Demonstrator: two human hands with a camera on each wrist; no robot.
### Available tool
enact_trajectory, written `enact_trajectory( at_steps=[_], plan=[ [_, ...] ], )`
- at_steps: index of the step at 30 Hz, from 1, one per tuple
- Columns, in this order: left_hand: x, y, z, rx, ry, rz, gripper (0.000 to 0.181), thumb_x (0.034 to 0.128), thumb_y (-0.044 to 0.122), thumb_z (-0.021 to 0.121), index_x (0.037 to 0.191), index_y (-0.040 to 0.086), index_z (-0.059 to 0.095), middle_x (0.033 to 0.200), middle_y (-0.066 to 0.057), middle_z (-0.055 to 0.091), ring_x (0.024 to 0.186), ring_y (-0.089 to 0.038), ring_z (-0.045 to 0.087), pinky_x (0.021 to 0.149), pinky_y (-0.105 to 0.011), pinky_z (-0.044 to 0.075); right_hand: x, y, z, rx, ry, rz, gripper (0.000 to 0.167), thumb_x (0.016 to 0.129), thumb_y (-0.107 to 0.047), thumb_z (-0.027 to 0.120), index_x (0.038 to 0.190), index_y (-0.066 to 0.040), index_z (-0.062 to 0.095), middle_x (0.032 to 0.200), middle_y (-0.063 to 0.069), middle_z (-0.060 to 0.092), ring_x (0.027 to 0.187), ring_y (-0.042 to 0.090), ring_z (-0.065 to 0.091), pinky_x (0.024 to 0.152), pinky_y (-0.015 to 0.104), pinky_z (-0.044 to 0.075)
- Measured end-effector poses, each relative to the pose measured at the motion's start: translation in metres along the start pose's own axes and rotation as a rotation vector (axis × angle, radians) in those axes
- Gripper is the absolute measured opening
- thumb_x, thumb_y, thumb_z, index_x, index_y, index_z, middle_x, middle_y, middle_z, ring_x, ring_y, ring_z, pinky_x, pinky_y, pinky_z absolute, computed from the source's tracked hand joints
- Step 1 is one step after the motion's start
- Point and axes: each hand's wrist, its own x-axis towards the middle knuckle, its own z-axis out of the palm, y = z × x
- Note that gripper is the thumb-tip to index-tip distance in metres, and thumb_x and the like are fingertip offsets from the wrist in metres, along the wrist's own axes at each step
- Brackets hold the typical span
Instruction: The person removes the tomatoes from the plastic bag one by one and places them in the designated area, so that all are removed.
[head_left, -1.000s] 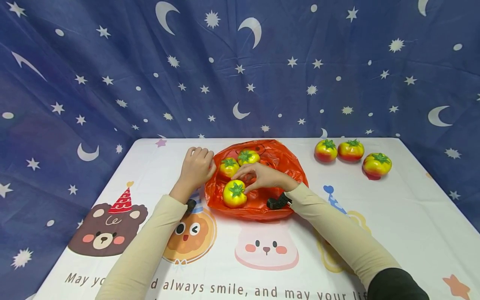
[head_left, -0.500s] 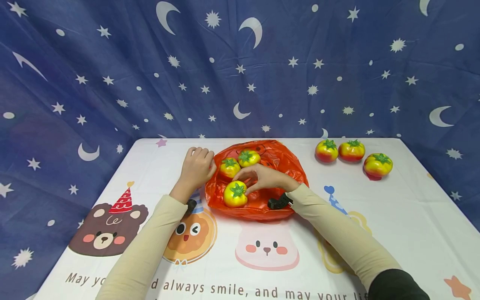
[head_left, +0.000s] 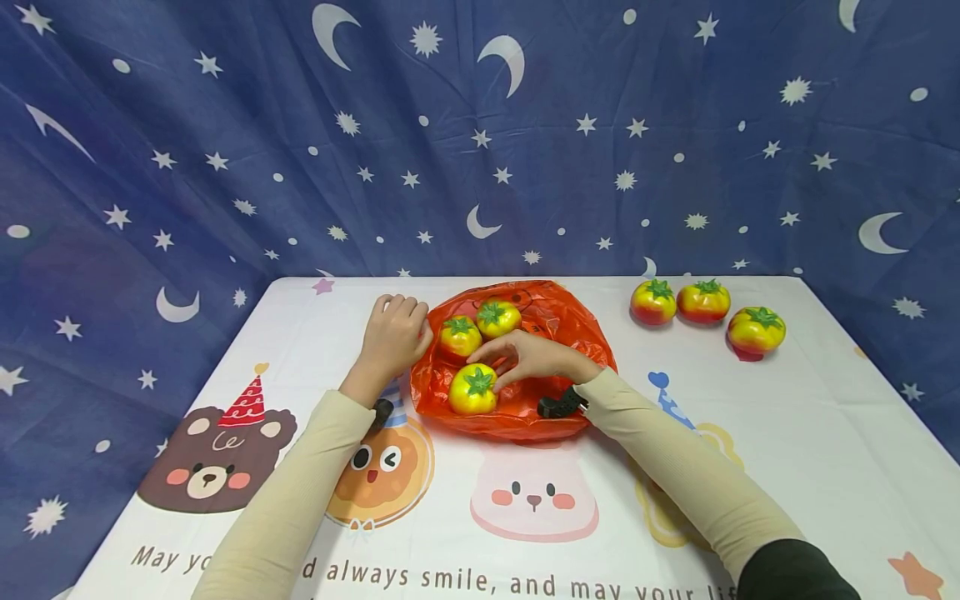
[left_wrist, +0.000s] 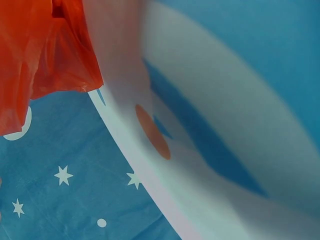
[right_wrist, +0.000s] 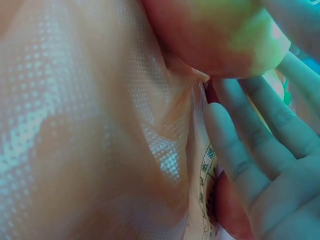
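Note:
A red plastic bag lies spread wide on the table, its inside showing. At its left rim, my left hand grips the edge with curled fingers; the exact pinch is hidden. Inside the bag sits a yellow-green tomato, nearest to me. My right hand reaches in from the right and holds this tomato between thumb and fingers. In the right wrist view the tomato lies against the fingers. Farther back in the bag are a second tomato and a third tomato.
At the table's back right stand three more red-and-yellow tomatoes: one on the left, a middle tomato and a right tomato. A white printed tablecloth covers the table. A blue starry curtain rises behind it.
The right hand and the front tomato have shifted very slightly to the right together. My left hand stays at the bag's rim.

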Motion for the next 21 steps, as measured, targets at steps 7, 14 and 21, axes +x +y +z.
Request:
enact_trajectory(
  at_steps=[7, 14, 21],
  plan=[
    [-0.0001, -0.0002, 0.0001, 0.003, -0.008, 0.000, 0.010, 0.0798, 0.012, 0.056, 0.079, 0.002, 0.059, 0.072, -0.012, 0.061, 0.074, -0.030, 0.058, 0.084, -0.045, 0.046, 0.0004, 0.0019, 0.0001, 0.072, -0.046, 0.002, 0.054, 0.082, -0.004, 0.067, 0.131, 0.006, 0.047, 0.136, 0.023, 0.049, 0.128, 0.035, 0.047, 0.101, 0.036, 0.046],
    [0.0001, 0.0001, -0.0005, 0.003, 0.001, 0.005, 0.011, 0.0798, 0.012, 0.056, 0.079, 0.002, 0.059, 0.072, -0.012, 0.061, 0.074, -0.030, 0.058, 0.083, -0.045, 0.046, -0.0002, 0.0023, 0.0015, 0.112, -0.036, 0.025, 0.052, 0.081, -0.001, 0.067, 0.129, 0.007, 0.047, 0.135, 0.024, 0.050, 0.128, 0.035, 0.047, 0.100, 0.037, 0.046],
    [0.0001, 0.0001, -0.0002, 0.006, 0.000, 0.005, 0.010, 0.0796, 0.012, 0.057, 0.079, 0.002, 0.059, 0.072, -0.012, 0.061, 0.074, -0.029, 0.058, 0.083, -0.045, 0.046, -0.0007, 0.0041, 0.0013, 0.099, 0.004, 0.011, 0.053, 0.080, -0.005, 0.070, 0.128, 0.004, 0.051, 0.132, 0.022, 0.054, 0.125, 0.032, 0.051, 0.098, 0.037, 0.048]
  ],
)
